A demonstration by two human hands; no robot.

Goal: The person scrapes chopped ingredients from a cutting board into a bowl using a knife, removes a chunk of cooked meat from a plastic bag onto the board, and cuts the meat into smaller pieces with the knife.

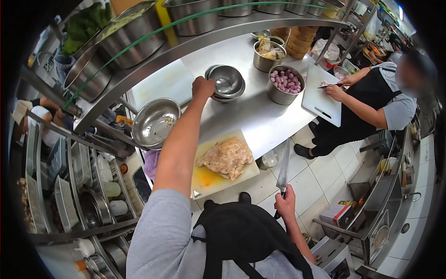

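With the broad slab of pale, browned meat [226, 158] as the clock's centre, it rests on a rectangular, yellowish cutting board [244, 176] at the near edge of the shiny steel table [253, 116], a spot that presumably keeps it within easy reach; an orange liquid has pooled beside it at 7 o'clock. The left hand [203, 87] stretches out to 11 o'clock, its curled fingers at the rim of a nested stack of round, grey metal bowls [227, 81], which sits at 12 o'clock, nested probably to save space. Whether those fingers pinch the rim or merely touch it, I cannot tell. The right hand [285, 202], at 4 o'clock, is closed firmly round the black handle of a long, silvery knife [284, 169]; its blade points away from the body, to the side of the board, likely to keep the edge clear of the reaching arm. A wide, shiny metal basin [155, 122] stands at 10 o'clock, and a deep steel pot of small purple onions [285, 84] at 1 o'clock. Around 2 o'clock, a co-worker in a black apron [362, 100] holds a knife over a white cutting board [318, 95].
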